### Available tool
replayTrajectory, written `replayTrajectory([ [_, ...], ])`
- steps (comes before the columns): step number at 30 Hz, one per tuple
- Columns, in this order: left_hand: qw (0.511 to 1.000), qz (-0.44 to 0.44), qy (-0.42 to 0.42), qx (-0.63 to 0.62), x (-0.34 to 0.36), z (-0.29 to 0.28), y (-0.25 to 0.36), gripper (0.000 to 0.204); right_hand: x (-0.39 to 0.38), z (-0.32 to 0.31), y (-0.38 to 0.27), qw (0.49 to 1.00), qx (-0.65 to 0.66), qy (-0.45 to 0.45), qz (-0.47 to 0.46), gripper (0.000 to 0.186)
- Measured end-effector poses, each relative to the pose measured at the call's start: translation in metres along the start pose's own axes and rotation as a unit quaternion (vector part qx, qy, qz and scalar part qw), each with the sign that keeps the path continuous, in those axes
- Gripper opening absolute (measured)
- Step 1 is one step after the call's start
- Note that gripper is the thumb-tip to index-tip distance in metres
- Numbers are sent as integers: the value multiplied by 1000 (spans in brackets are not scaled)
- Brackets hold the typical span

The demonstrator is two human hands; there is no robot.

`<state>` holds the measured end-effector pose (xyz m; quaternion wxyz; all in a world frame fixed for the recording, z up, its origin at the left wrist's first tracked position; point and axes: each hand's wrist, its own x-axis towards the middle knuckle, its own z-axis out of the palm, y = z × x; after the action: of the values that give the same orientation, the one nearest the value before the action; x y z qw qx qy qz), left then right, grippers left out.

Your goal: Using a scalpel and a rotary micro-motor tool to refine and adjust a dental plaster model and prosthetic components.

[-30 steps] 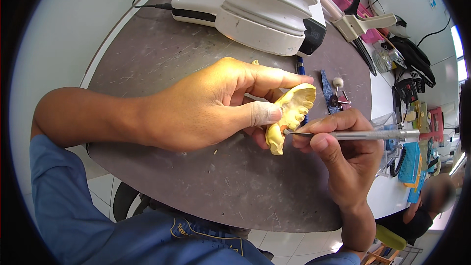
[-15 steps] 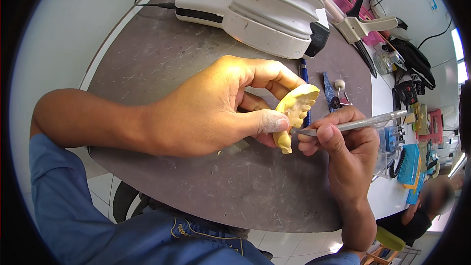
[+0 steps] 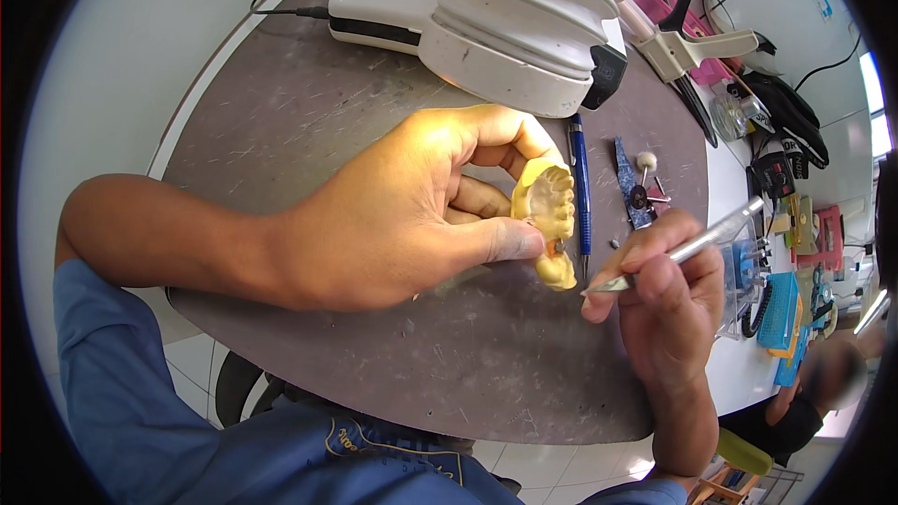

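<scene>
A yellow dental cast (image 3: 545, 208) with a row of teeth is gripped in my left hand (image 3: 412, 210), its thumb pressing on the near inner side. A small orange-brown patch with a grey spot shows in a gap between the teeth, close to the thumb tip. Between thumb and fingers, my right hand (image 3: 664, 295) holds a silver craft knife (image 3: 692, 245) like a pen. Its pointed blade aims left and sits a little apart from the cast, by the fingertip. My left fingers behind the cast are partly hidden.
A white machine with a ribbed hose (image 3: 514, 47) stands beyond my left hand. A blue mechanical pencil (image 3: 581, 187), a blue strip (image 3: 629, 178) and a round-tipped polishing bur (image 3: 645, 164) lie past the cast. At right are a caulking-type gun (image 3: 697, 45), a blue basket (image 3: 781, 311) and another person (image 3: 804, 397).
The knife blade has come away from the cast as my right hand shifted and tilted the handle upward. My left hand has turned the cast, showing more of its inner surface.
</scene>
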<state>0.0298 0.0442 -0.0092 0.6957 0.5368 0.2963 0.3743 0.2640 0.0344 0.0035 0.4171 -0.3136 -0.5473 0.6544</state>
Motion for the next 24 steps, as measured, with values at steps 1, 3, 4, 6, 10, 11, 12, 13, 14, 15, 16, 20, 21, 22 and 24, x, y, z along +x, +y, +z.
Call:
replayTrajectory([
  [1,1000,1,-1,0,-1,0,-1,30,0,1,3,998,-13,17,-53,21],
  [3,999,27,-18,-2,-1,0,-4,30,-2,1,3,992,-34,59,-104,21],
  [4,999,27,-20,-2,-2,-1,-5,30,-1,-1,3,992,-34,61,-105,21],
  [6,1000,6,-16,-16,-4,1,-4,30,-1,-4,2,979,-130,88,-130,23],
  [10,998,15,-42,52,-4,0,-2,30,-8,-8,-9,920,-327,92,-194,19],
  [11,989,28,-42,143,-6,0,1,31,-12,-4,-13,909,-354,94,-200,18],
  [12,971,44,-41,229,-8,0,2,31,-20,-1,-20,895,-401,82,-180,19],
  [13,937,149,-46,313,-8,-4,-2,30,-31,2,-16,882,-422,107,-182,18],
  [14,938,150,-56,308,-8,-3,0,30,-42,2,-10,867,-444,128,-185,18],
  [15,900,200,-60,382,-9,-3,2,31,-54,-2,-8,848,-494,76,-179,20],
  [16,855,251,-62,451,-10,-1,4,32,-63,4,-8,818,-547,83,-155,19],
  [20,791,329,-69,510,-13,4,-3,35,-77,14,8,703,-662,120,-232,22],
  [21,778,335,-79,526,-14,3,-4,36,-83,17,10,692,-674,125,-227,22],
  [22,764,340,-87,542,-15,1,-4,38,-88,20,11,681,-685,129,-224,22],
  [24,747,356,-90,554,-19,-2,-3,38,-103,26,13,680,-687,139,-214,22],
])
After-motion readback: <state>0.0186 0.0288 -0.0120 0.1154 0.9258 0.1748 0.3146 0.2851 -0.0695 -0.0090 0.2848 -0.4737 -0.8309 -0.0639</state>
